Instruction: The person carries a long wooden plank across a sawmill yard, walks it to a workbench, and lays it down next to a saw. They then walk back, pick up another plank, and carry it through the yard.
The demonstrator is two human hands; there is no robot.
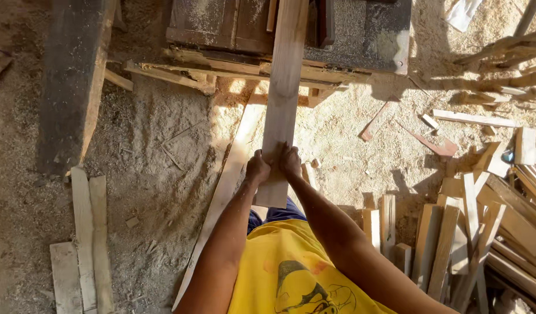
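Board: one long, pale plank [282, 99], flat and straight-edged, running from the hands up onto the saw worktop [361, 40]; its near end sits just below the fingers.
Left hand [257, 167]: fingers clamped on the board's left edge near its near end.
Right hand [290, 161]: fingers wrapped over the board's right edge, just beside the left hand.
Second plank: one longer plank [221, 197] lies slanted on the floor, left of and below the fingers.
Worktop: dark, dusted with sawdust, well ahead of the fingers.
Offcuts right: a heap of many short strips [471, 232], too jumbled to count.
Offcuts left: three flat pieces [85, 244] side by side, well left of the fingers.
Floor: sawdust [157, 134] all over.
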